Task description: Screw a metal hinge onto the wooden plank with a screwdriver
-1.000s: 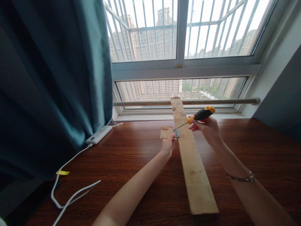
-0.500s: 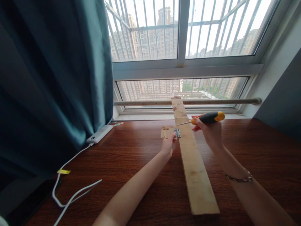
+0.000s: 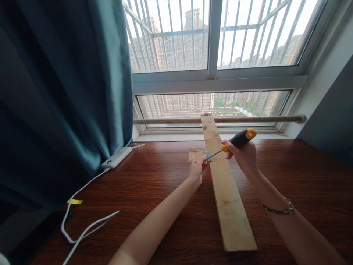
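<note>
A long pale wooden board [image 3: 227, 198] lies on the brown tabletop, its far end by the window. Against its left edge sits a small wooden block [image 3: 194, 156], and a silver metal hinge [image 3: 207, 153] spans the two. My left hand [image 3: 196, 171] is closed on the near edge of the block, thumb beside the hinge; its other fingers are mostly hidden. In my right hand [image 3: 244, 156] is a screwdriver [image 3: 239, 138] with a black and yellow handle. Its shaft slants down left, and the tip is at the hinge's lower left, close to my left thumb.
A white power bank [image 3: 116, 157] with a white cable [image 3: 82, 180] lies at the left of the brown table [image 3: 154, 213], beside a blue curtain [image 3: 82, 92]. A pale rail [image 3: 253, 119] runs across the window behind the board. A yellow tag [image 3: 74, 201] lies by the cable.
My right hand has tilted the screwdriver and lowered its tip to the left, from above the board to the hinge. My left hand has stayed in place.
</note>
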Motion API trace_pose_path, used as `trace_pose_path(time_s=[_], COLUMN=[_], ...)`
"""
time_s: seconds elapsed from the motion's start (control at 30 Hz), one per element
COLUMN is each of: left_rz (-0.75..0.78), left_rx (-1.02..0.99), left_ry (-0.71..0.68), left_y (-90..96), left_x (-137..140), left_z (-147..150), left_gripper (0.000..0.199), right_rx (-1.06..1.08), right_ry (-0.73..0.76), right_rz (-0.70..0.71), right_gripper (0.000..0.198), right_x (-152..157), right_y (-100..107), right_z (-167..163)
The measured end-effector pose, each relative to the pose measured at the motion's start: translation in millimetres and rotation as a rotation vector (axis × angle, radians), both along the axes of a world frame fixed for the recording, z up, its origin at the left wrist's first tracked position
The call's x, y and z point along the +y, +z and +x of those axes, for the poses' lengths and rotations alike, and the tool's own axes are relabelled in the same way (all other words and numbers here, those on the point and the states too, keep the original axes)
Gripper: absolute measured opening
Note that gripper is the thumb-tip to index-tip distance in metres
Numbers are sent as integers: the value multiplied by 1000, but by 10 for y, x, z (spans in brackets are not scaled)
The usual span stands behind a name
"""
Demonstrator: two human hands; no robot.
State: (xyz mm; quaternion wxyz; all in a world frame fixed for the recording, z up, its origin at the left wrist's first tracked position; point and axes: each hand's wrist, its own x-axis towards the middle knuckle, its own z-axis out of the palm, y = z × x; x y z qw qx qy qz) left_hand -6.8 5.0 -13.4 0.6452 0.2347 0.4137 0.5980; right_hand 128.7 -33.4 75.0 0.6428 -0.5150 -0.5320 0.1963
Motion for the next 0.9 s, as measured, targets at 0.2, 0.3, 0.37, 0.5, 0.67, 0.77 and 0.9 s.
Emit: trace_pose_path(time_s=[0.2,0.3,0.37,0.5,0.67,0.77,0.9], left_rz=[11,-13,-43,-86,-91,-90,-64], left_rx=[85,147,180,279,403,426,400], left_ry=[8,26,18,1,-7,27,60], left_y=[-35,-54,-58,-57,-56,-30,15], left_x=[22,41,51,56,46,31,10], left_z=[-8,-18,-25,-41,-58,-58,-50], left_gripper=[19,23,24,25,32,30,22], right_rx=[-48,-69,-85,-96,-96,-93,-75], right_ry=[10,15,19,34,54,59,59], right_rz=[-30,-34,-30,-29,-57,-64,-60], right_gripper=[30,30,31,32,33,34,34], right_x=[-6,0,4,1,-19,-29,-34], right_y=[7,2,-2,3,38,55,57], right_z=[4,1,2,11,19,17,12])
